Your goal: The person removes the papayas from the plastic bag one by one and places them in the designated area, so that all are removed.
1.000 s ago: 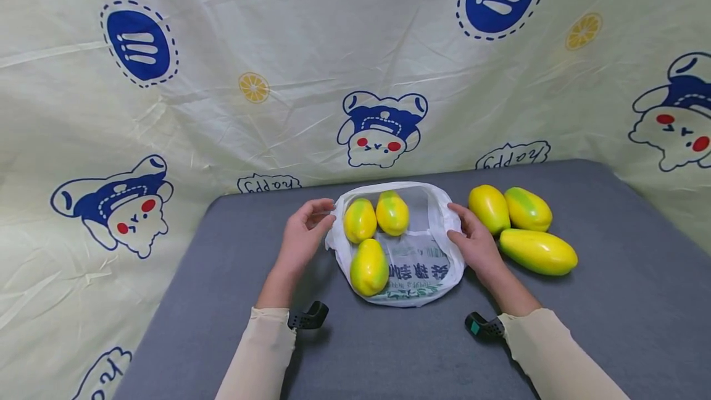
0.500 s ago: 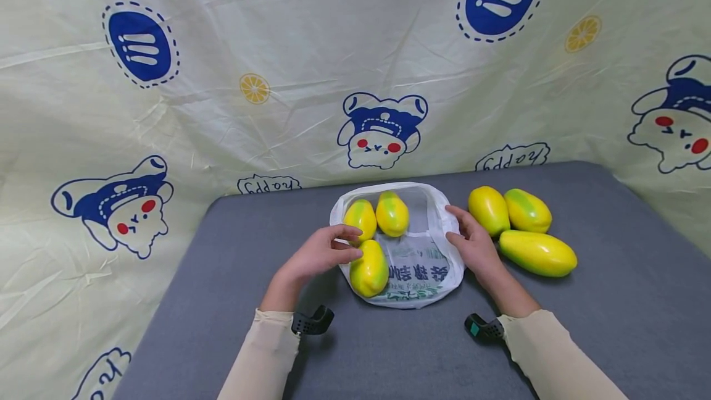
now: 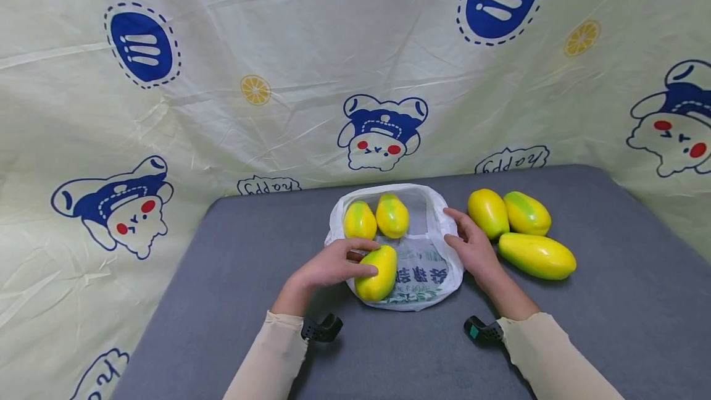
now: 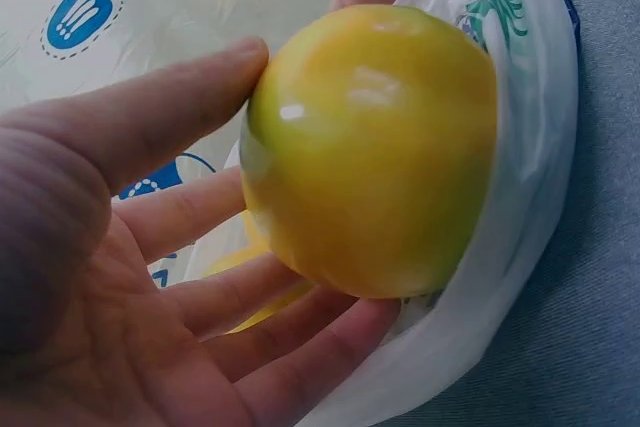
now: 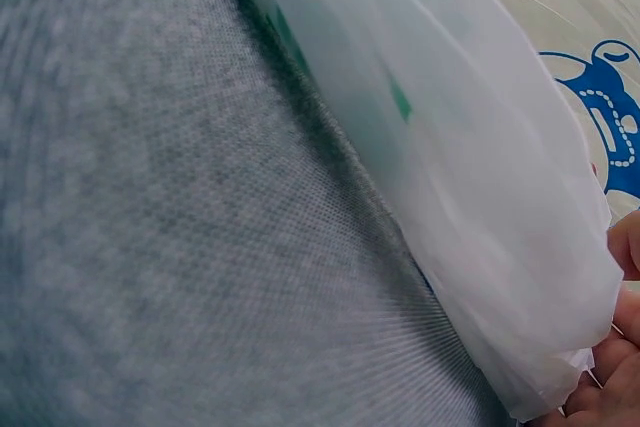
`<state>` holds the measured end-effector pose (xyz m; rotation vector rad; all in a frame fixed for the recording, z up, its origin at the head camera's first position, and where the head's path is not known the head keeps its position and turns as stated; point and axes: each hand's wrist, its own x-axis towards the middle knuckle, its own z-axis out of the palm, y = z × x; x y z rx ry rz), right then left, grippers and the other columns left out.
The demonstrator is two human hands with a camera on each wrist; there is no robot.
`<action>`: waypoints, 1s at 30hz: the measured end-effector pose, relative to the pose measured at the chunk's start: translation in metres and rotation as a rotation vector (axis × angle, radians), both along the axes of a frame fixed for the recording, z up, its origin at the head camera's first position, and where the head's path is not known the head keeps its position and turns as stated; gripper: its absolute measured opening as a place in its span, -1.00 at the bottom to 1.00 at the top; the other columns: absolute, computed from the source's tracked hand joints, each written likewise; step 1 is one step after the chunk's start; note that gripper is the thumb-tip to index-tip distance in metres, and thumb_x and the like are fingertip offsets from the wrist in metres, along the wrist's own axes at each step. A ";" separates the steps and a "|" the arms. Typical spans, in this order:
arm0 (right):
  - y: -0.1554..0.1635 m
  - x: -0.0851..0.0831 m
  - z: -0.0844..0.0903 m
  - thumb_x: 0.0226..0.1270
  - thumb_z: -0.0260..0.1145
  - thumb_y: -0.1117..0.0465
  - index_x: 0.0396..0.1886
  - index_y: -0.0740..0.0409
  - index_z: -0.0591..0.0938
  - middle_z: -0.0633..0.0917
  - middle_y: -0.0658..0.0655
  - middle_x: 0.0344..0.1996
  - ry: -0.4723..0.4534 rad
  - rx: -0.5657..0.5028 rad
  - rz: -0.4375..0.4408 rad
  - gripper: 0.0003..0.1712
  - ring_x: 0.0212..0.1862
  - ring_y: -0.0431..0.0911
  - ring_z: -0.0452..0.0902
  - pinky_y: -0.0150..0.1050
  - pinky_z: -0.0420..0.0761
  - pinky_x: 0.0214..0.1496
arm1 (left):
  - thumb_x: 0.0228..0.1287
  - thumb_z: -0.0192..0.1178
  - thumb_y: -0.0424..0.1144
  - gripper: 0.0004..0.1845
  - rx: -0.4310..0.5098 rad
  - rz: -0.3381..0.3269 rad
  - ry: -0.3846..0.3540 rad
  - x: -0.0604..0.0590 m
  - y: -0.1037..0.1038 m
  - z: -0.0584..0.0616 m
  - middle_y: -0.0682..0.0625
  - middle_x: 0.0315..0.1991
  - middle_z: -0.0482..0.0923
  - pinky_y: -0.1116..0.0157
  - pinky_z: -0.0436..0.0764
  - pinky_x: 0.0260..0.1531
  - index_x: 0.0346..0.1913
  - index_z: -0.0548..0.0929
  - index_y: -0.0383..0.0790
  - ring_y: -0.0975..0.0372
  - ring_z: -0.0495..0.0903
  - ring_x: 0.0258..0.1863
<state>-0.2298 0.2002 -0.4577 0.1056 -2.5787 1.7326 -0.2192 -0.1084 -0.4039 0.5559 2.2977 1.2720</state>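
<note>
A white plastic bag (image 3: pixel 416 259) with dark and green print lies with its mouth held wide. My left hand (image 3: pixel 328 267) grips a yellow-green papaya (image 3: pixel 387 270) at the bag's near left side. In the left wrist view the thumb and fingers (image 4: pixel 270 307) spread around the papaya (image 4: pixel 370 147), with the bag's edge (image 4: pixel 535 167) just beyond it. Two more papayas (image 3: pixel 360 221) sit inside, toward the back left. My right hand (image 3: pixel 476 253) holds the bag's right rim. Seen from the right wrist, its fingers (image 5: pixel 615 372) pinch the white plastic (image 5: pixel 500 217).
Three papayas rest right of the bag: a rounded one (image 3: pixel 489 213), a greener one (image 3: pixel 528 213) and a long one (image 3: pixel 537 256). Grey cloth covers the table (image 3: pixel 400 357). A patterned curtain (image 3: pixel 311 134) hangs behind its back edge.
My left hand has left the bag's left rim, reached over to the nearest papaya and taken hold of it. That papaya has shifted slightly right. The right hand stays at the rim.
</note>
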 end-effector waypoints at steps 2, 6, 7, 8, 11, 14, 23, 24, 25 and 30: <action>-0.001 0.000 0.000 0.52 0.10 0.21 0.56 0.04 0.21 0.42 0.32 0.36 -0.003 0.001 -0.003 -0.34 0.14 0.08 0.36 -0.54 0.45 -0.01 | 0.31 0.32 -0.09 -0.48 0.000 -0.009 -0.002 0.001 0.001 -0.002 -0.02 0.30 0.52 0.03 0.56 0.24 0.31 0.55 -0.04 0.00 0.48 0.28; -0.003 0.000 0.000 0.52 0.10 0.21 0.56 0.03 0.21 0.42 0.31 0.35 -0.011 0.003 -0.007 -0.34 0.15 0.08 0.36 -0.53 0.44 0.00 | 0.32 0.31 -0.10 -0.47 0.015 -0.032 0.003 0.002 0.002 -0.005 -0.02 0.31 0.50 0.03 0.56 0.24 0.33 0.53 -0.05 0.00 0.50 0.26; -0.003 0.000 0.000 0.52 0.10 0.21 0.55 0.01 0.21 0.42 0.30 0.35 -0.017 0.003 -0.009 -0.34 0.15 0.07 0.36 -0.53 0.44 0.00 | 0.33 0.30 -0.10 -0.47 0.016 -0.039 0.004 0.002 0.003 -0.005 -0.02 0.32 0.50 0.05 0.57 0.24 0.34 0.53 -0.05 0.00 0.51 0.25; -0.003 0.000 0.000 0.52 0.10 0.21 0.56 0.02 0.21 0.42 0.31 0.35 -0.016 0.003 -0.007 -0.34 0.15 0.07 0.36 -0.52 0.44 0.01 | 0.33 0.30 -0.10 -0.47 0.017 -0.044 0.003 0.003 0.003 -0.005 -0.02 0.32 0.49 0.06 0.57 0.23 0.34 0.52 -0.05 0.01 0.52 0.24; -0.003 0.000 0.000 0.52 0.10 0.20 0.56 0.01 0.21 0.42 0.31 0.35 -0.016 0.009 -0.004 -0.34 0.15 0.07 0.36 -0.50 0.45 0.01 | 0.32 0.30 -0.09 -0.45 0.023 -0.064 -0.005 0.003 0.004 -0.005 -0.02 0.33 0.48 0.11 0.59 0.19 0.35 0.51 -0.03 0.05 0.54 0.18; -0.002 0.001 0.001 0.52 0.10 0.20 0.56 0.01 0.20 0.41 0.31 0.37 -0.014 0.011 -0.005 -0.34 0.16 0.08 0.36 -0.50 0.45 0.02 | 0.32 0.31 -0.09 -0.44 0.032 -0.081 -0.016 0.003 0.007 -0.007 -0.01 0.34 0.46 0.12 0.60 0.18 0.36 0.50 0.00 0.06 0.53 0.17; -0.003 0.002 0.001 0.52 0.09 0.21 0.56 0.01 0.21 0.40 0.30 0.37 -0.015 0.021 -0.012 -0.34 0.16 0.08 0.35 -0.53 0.43 0.01 | 0.29 0.33 -0.09 -0.48 0.057 -0.060 -0.021 0.002 0.005 -0.006 0.04 0.32 0.47 0.18 0.63 0.07 0.31 0.54 0.08 0.10 0.53 0.09; -0.003 0.002 0.001 0.52 0.09 0.21 0.56 0.02 0.21 0.41 0.30 0.37 -0.013 0.022 -0.011 -0.34 0.16 0.08 0.35 -0.53 0.43 0.02 | 0.29 0.33 -0.08 -0.49 0.066 -0.052 -0.023 0.002 0.004 -0.005 0.05 0.31 0.47 0.18 0.62 0.07 0.30 0.55 0.09 0.10 0.52 0.09; -0.003 0.002 0.001 0.52 0.09 0.21 0.56 0.02 0.21 0.41 0.30 0.36 -0.013 0.023 -0.010 -0.34 0.15 0.07 0.36 -0.51 0.43 0.01 | 0.29 0.32 -0.08 -0.50 0.078 -0.043 -0.027 0.001 0.003 -0.004 0.06 0.31 0.48 0.18 0.61 0.07 0.29 0.55 0.10 0.10 0.51 0.10; -0.003 0.002 0.002 0.52 0.09 0.21 0.56 0.02 0.21 0.44 0.31 0.32 -0.009 0.029 -0.004 -0.34 0.13 0.07 0.36 -0.46 0.44 0.02 | 0.30 0.31 -0.11 -0.50 0.205 0.055 -0.075 -0.002 -0.006 0.001 0.03 0.29 0.46 0.18 0.59 0.12 0.30 0.54 0.10 0.07 0.47 0.15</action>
